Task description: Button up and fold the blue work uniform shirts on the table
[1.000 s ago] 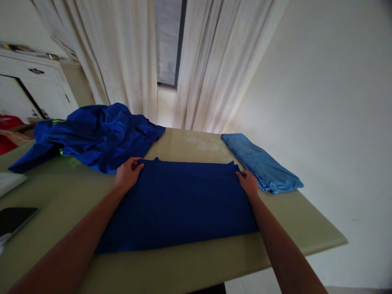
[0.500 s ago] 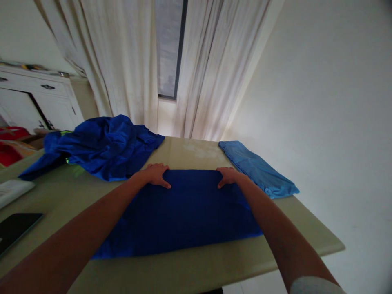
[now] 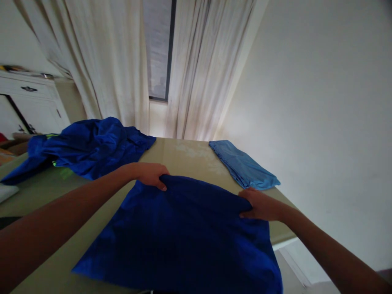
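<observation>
A dark blue folded cloth garment (image 3: 190, 237) is gripped along its far edge by both hands. My left hand (image 3: 153, 174) pinches the edge left of the middle, thumb on the near face. Over at the right, my right hand (image 3: 260, 204) has its fingers closed round the same edge, thumb also on the near side. That edge looks raised off the table, and the near part of the cloth hangs past the table's front. What kind of garment it is, I cannot tell.
A crumpled blue garment with neon-green trim (image 3: 101, 143) lies at the back left. A folded light-blue garment (image 3: 245, 163) rests by the wall on the table (image 3: 180, 157). White cabinet (image 3: 36, 98) and curtains (image 3: 113, 61) stand behind.
Both hands have closed on the far edge of the dark blue cloth and lifted it. The cloth has moved nearer and to the right; my right hand has shifted right and down.
</observation>
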The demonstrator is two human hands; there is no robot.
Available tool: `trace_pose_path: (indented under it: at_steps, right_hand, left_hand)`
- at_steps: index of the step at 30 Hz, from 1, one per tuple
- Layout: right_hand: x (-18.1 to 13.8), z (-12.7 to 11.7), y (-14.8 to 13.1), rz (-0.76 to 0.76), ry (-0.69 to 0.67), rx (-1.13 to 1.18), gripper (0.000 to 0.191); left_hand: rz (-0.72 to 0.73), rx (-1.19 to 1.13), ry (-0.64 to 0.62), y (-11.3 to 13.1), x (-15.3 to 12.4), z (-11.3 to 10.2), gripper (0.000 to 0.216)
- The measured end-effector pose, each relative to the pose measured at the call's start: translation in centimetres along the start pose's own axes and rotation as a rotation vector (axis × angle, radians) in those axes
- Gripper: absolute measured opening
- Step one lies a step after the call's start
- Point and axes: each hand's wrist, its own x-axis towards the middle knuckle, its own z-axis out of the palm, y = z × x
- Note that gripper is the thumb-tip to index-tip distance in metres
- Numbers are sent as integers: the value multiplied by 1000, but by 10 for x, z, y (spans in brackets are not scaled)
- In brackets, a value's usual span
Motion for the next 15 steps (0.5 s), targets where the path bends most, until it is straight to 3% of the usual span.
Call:
trace_pose_path:
  at_steps: [4,6,8,10,12,14,15]
  right_hand:
    - [-76,-6,10,224,-140,404,32]
    - [-98,-14,33,321,-97,437,32]
    - [-104,-37,65,442,25,326,26]
    - [-92,-81,98,577,214,124,22]
    - [-58,-141,122,646,419,-37,28]
    - [-6,-201,132,598,601,-66,36]
    - [24,-223,131,499,648,-136,37]
  left_hand:
    - [92,-34,20,39,25,-5,23]
    - [173,-53,-39,53,46,1,24]
    - [273,-72,-108,64,75,14,26]
    - [356,-117,-135,75,110,36,29]
    - [384,-218,-91,91,151,60,34]
    - [380,-365,-1,114,190,80,46]
    - [393,-393,32,126,208,86,54]
